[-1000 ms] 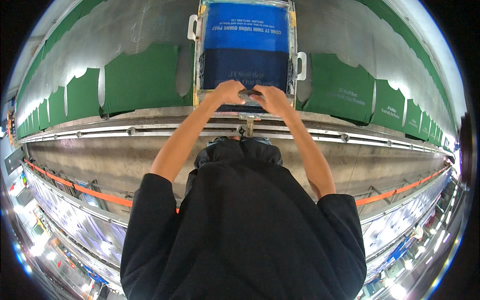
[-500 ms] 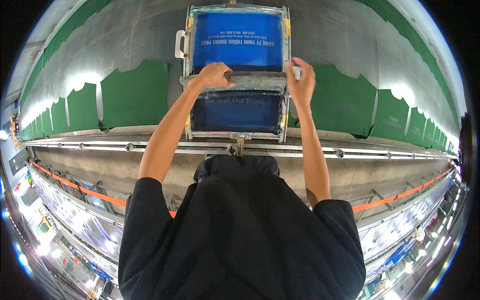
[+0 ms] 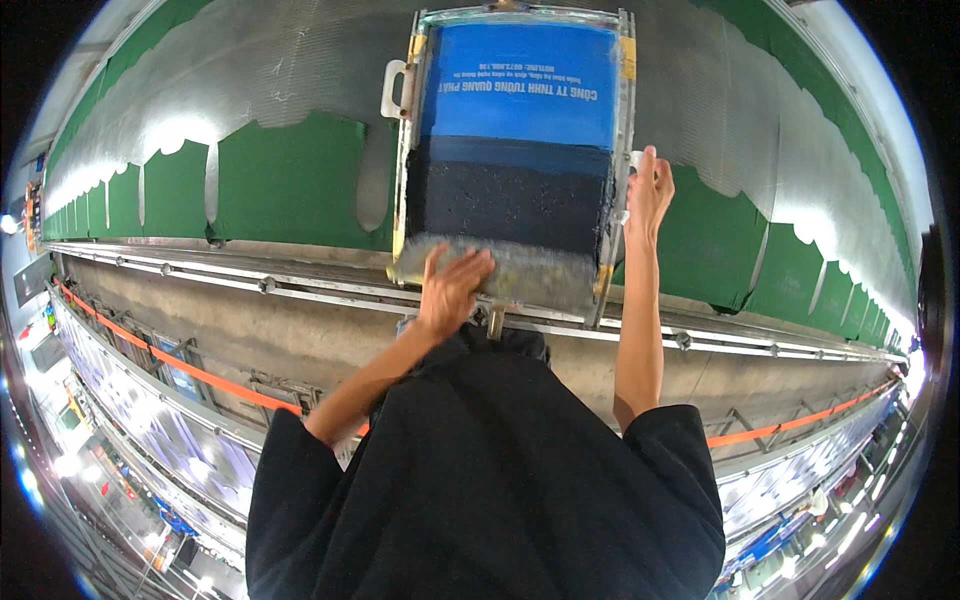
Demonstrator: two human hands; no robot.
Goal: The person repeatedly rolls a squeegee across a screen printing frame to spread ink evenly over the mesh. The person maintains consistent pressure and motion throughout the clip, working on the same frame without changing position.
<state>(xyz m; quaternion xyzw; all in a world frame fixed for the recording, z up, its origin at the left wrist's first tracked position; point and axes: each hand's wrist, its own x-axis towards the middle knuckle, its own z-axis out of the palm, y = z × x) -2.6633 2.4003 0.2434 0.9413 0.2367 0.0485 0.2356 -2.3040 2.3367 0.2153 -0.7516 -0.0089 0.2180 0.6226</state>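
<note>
A silk-screen printing frame (image 3: 625,90) with pale, stained rails lies in front of me on the printing table. Its mesh is blue with white lettering in the far half, and wet black ink (image 3: 512,200) covers the near half. A wide grey squeegee (image 3: 548,275), smeared with motion, lies across the frame's near end. My left hand (image 3: 455,290) is on the squeegee's left half, fingers bent over its top. At the frame's right side my right hand (image 3: 648,200) is closed round a white handle (image 3: 634,162), partly hidden by the fingers. A matching white handle (image 3: 392,90) sticks out on the left side.
Green cloth pieces (image 3: 290,185) lie along the long grey table (image 3: 290,60) on both sides of the frame. A metal rail (image 3: 265,286) runs along its near edge. Behind me are an orange strip (image 3: 190,370) and another long table (image 3: 185,425).
My left hand has drawn the squeegee toward me to the near end, leaving black ink behind it. My right hand has gone from beside the squeegee's right end to the white handle.
</note>
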